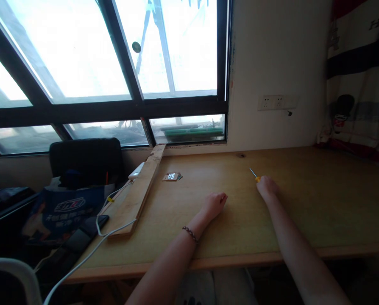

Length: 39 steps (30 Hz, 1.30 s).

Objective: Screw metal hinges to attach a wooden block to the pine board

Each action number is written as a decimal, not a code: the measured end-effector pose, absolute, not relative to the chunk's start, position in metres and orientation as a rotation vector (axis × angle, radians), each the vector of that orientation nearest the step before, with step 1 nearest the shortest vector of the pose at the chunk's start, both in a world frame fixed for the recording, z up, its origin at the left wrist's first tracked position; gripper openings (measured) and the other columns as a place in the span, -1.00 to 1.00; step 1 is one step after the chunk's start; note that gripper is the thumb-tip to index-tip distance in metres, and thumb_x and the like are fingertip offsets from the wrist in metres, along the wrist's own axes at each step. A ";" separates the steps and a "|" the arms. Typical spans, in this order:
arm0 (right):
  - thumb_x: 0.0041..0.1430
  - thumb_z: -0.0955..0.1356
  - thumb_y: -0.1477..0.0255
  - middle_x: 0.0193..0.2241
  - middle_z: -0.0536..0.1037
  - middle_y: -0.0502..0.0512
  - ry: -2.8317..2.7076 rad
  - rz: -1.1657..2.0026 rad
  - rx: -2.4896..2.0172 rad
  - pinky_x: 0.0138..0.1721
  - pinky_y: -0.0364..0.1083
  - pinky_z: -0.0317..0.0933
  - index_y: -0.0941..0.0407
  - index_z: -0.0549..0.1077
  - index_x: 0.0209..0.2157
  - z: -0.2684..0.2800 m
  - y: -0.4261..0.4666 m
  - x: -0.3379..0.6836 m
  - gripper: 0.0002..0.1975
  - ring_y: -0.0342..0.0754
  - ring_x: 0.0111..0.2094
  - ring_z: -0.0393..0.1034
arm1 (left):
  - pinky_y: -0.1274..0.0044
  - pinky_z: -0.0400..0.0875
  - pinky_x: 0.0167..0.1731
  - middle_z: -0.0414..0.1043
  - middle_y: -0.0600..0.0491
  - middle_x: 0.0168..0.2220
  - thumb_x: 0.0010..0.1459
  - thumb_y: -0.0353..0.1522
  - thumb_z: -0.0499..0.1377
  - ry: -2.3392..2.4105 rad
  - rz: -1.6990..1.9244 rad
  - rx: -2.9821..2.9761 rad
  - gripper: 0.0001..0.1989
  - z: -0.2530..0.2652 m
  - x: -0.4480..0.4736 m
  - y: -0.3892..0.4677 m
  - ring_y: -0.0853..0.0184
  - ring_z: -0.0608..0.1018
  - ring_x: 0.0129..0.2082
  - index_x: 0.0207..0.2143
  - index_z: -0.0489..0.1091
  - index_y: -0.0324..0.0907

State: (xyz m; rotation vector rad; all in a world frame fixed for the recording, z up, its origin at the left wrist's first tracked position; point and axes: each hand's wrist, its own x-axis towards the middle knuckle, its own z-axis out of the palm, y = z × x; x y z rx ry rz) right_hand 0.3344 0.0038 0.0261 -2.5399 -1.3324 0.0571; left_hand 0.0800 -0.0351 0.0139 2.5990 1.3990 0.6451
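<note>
Yellow screwdriver [257, 179], likely light, stiff: our right hand [268, 186] grips its handle, sensibly; our left hand [214, 204] curls closed, nearer the plank [141, 192].

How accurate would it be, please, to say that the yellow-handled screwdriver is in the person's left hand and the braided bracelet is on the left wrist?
The hand holding the screwdriver is wrong: the head view shows the yellow-handled screwdriver in the right hand, not the left hand. The part about the braided bracelet stands.
</note>
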 end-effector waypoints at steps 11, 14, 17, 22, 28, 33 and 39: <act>0.04 0.33 0.37 -0.25 0.49 0.35 -1.314 0.068 -2.552 -0.33 0.00 0.32 0.22 0.50 -0.21 0.020 0.008 0.338 -0.71 0.19 -0.22 0.44 | 0.55 0.17 -0.46 0.47 -0.05 -0.47 0.22 -0.20 -0.13 1.411 0.641 2.576 -0.58 0.015 0.080 -0.035 0.31 0.47 -0.45 -0.41 0.45 -0.17; 0.05 0.31 0.39 -0.24 0.48 0.35 -1.325 0.053 -2.543 -0.33 0.00 0.32 0.21 0.50 -0.21 0.019 0.008 0.339 -0.72 0.17 -0.23 0.44 | 0.54 0.18 -0.45 0.47 -0.05 -0.47 0.22 -0.20 -0.13 1.411 0.655 2.574 -0.59 0.015 0.080 -0.035 0.30 0.47 -0.45 -0.41 0.45 -0.17; 0.07 0.30 0.37 -0.24 0.48 0.35 -1.317 0.056 -2.540 -0.33 -0.01 0.32 0.20 0.50 -0.20 0.018 0.007 0.339 -0.72 0.16 -0.23 0.44 | 0.54 0.19 -0.43 0.47 -0.06 -0.46 0.22 -0.20 -0.12 1.405 0.651 2.555 -0.59 0.015 0.080 -0.035 0.30 0.47 -0.45 -0.40 0.45 -0.17; 0.09 0.26 0.44 -0.23 0.47 0.36 -1.311 0.071 -2.559 -0.31 0.01 0.32 0.19 0.48 -0.18 0.019 0.006 0.339 -0.72 0.15 -0.20 0.43 | 0.56 0.20 -0.43 0.47 -0.05 -0.45 0.22 -0.19 -0.12 1.457 0.622 2.537 -0.59 0.014 0.080 -0.036 0.32 0.47 -0.44 -0.41 0.45 -0.17; 0.13 0.23 0.47 -0.21 0.44 0.42 -1.260 0.075 -2.569 -0.29 0.06 0.31 0.21 0.48 -0.15 0.019 0.006 0.339 -0.70 0.19 -0.16 0.42 | 0.54 0.20 -0.44 0.48 -0.07 -0.44 0.23 -0.18 -0.15 1.454 0.596 2.580 -0.56 0.015 0.081 -0.036 0.30 0.48 -0.44 -0.39 0.46 -0.16; 0.12 0.24 0.43 -0.21 0.43 0.42 -1.268 0.036 -2.563 -0.29 0.06 0.30 0.21 0.49 -0.15 0.018 0.007 0.339 -0.70 0.20 -0.16 0.40 | 0.54 0.21 -0.42 0.49 -0.07 -0.42 0.22 -0.18 -0.14 1.472 0.566 2.540 -0.57 0.016 0.081 -0.037 0.31 0.48 -0.42 -0.39 0.46 -0.16; 0.10 0.25 0.42 -0.20 0.40 0.44 -1.293 -0.063 -2.552 -0.27 0.07 0.25 0.25 0.47 -0.16 0.013 0.007 0.339 -0.68 0.25 -0.12 0.32 | 0.54 0.20 -0.43 0.48 -0.07 -0.44 0.23 -0.17 -0.15 1.447 0.634 2.545 -0.56 0.013 0.079 -0.035 0.30 0.48 -0.44 -0.38 0.46 -0.16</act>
